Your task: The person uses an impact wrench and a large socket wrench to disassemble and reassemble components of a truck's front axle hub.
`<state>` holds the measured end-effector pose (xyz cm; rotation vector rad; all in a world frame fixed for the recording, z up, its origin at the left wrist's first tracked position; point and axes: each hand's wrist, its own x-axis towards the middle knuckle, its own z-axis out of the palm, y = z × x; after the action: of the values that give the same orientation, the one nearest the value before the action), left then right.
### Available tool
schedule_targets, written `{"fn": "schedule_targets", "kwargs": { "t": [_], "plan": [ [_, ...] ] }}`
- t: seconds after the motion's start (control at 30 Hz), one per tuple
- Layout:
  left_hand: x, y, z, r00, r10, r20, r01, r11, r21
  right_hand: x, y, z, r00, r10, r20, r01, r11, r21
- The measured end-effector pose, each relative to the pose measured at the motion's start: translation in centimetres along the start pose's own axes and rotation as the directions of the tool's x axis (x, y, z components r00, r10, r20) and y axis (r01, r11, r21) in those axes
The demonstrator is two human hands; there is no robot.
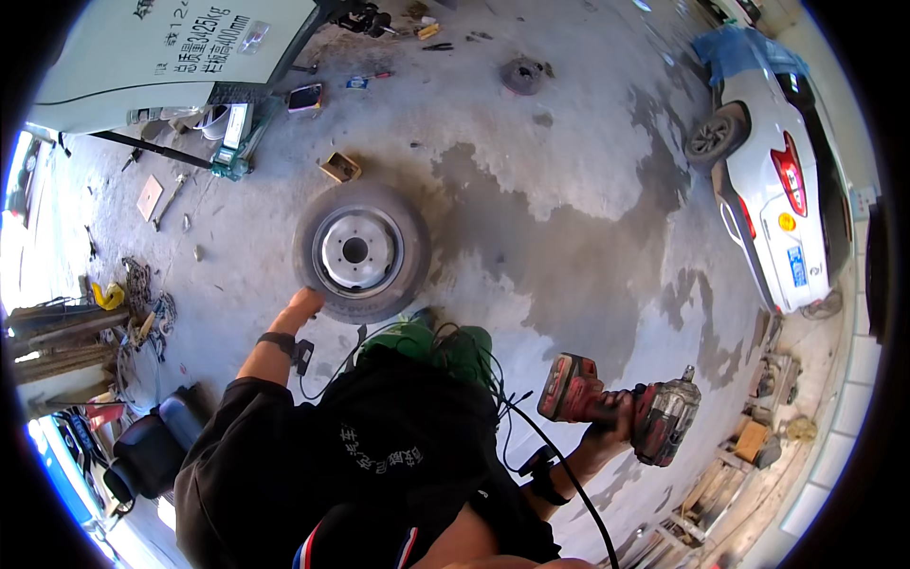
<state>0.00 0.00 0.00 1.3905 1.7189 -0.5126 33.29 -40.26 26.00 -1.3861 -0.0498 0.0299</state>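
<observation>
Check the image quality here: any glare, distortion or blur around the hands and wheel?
Head view: daylight washes out to white at the left edge; head view: fisheye distortion bends the white car, and the corners are black; head view: the wheel, left hand, right hand and power wrench show no heavy blur.

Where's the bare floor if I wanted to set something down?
Free: the partly stained floor between the wheel and the white car, mostly also from the wheel toward the round metal part. Crowded: far left, around timbers and chain; right edge, around wood pieces.
</observation>
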Motion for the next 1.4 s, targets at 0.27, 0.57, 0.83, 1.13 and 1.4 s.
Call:
{"fn": "schedule_targets", "kwargs": {
  "t": [0.27,0.57,0.83,1.13,1.4],
  "plan": [
    [-1.6,19.0,2.8,0.868,0.425,-0.257,-0.478,0.855,-0.201,20.3,1.2,8.1,0.985,0.040,0.170,-0.048,0.998,0.043],
    [-7.8,38.2,-2.9,0.812,0.445,-0.379,-0.581,0.685,-0.440,36.4,3.4,26.0,0.901,0.129,0.415,-0.161,0.986,0.044],
    [6.3,54.1,-14.3,0.768,0.536,-0.351,-0.638,0.588,-0.497,46.4,12.2,51.1,0.851,0.164,0.499,-0.140,0.987,-0.085],
    [27.2,76.2,-31.9,0.777,0.595,-0.208,-0.609,0.624,-0.490,57.5,22.6,85.1,0.780,0.264,0.568,-0.107,0.950,-0.295],
    [34.3,95.6,-43.8,0.629,0.777,-0.042,-0.538,0.396,-0.744,62.5,29.1,109.0,0.440,0.471,0.765,-0.315,0.878,-0.359]
  ]
}}
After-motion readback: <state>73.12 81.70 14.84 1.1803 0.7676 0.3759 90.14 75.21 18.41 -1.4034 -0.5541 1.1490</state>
